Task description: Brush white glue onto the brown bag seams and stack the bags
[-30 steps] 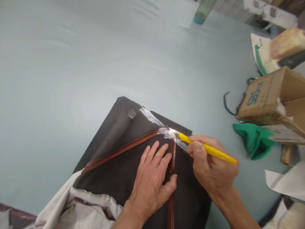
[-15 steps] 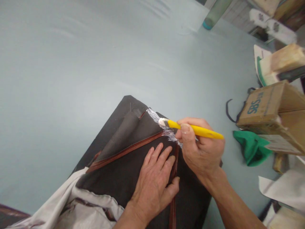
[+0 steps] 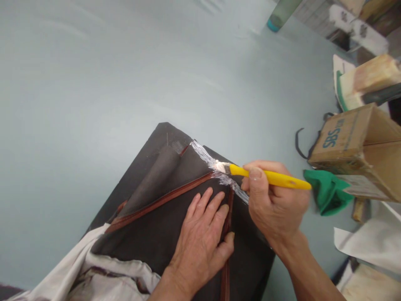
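Note:
My right hand (image 3: 275,200) is closed round a yellow-handled brush (image 3: 272,177), its bristles coated in white paste. The bristle tip touches a streaky white strip (image 3: 202,152) along the upper edge of a black piece (image 3: 150,238) with reddish-brown trim (image 3: 163,202). My left hand (image 3: 203,238) lies flat on the black piece, fingers apart, just below the white strip. Pale cloth (image 3: 112,271) joins the piece at the lower left. A dark board (image 3: 125,188) lies beneath.
On the right stand an open cardboard box (image 3: 344,133), a green cloth (image 3: 332,192) and white sheets (image 3: 369,246). A greenish bottle (image 3: 283,14) lies at the top of the pale blue table surface (image 3: 109,83).
My right hand and the brush have moved right and slightly down along the white strip. My left hand keeps its place on the black piece.

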Demonstrator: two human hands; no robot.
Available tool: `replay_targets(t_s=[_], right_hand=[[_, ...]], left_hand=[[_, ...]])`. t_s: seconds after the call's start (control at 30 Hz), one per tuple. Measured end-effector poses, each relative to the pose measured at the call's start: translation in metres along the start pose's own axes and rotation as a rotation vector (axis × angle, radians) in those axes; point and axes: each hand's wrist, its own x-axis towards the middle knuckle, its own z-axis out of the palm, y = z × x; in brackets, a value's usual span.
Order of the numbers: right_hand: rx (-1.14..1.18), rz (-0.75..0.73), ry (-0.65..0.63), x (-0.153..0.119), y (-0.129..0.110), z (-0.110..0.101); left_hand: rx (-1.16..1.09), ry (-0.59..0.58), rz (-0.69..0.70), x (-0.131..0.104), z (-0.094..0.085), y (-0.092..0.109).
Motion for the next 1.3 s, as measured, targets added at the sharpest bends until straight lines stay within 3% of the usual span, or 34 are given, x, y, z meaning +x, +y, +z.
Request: replay_targets(t_s=[0.27,0.67,0.97,1.13,1.23,1.3], right_hand=[[0.105,-0.07,-0.005,0.021,-0.012,0.022],[0.308,0.022,0.104,0.045,-0.029,0.062],[0.428,0.125,0.205,0.041,-0.025,0.048],[0.523,0.206,0.152,0.037,-0.018,0.061],[0.585,0.233,0.26,0.046,-0.014,0.06],[0.664,0.244,0.357,0.05,-0.01,0.047]], left_hand=[[0.003,-0.028,-0.017,-0.001,0.002,0.0],[-0.022,-0.093,-0.04,0.001,-0.001,0.001],[-0.006,-0.063,-0.037,-0.001,0.002,0.001],[0.012,-0.04,-0.028,-0.001,0.003,0.0],[0.021,-0.006,0.0,-0.001,0.004,0.0],[0.031,0.016,0.021,0.0,0.004,0.001]])
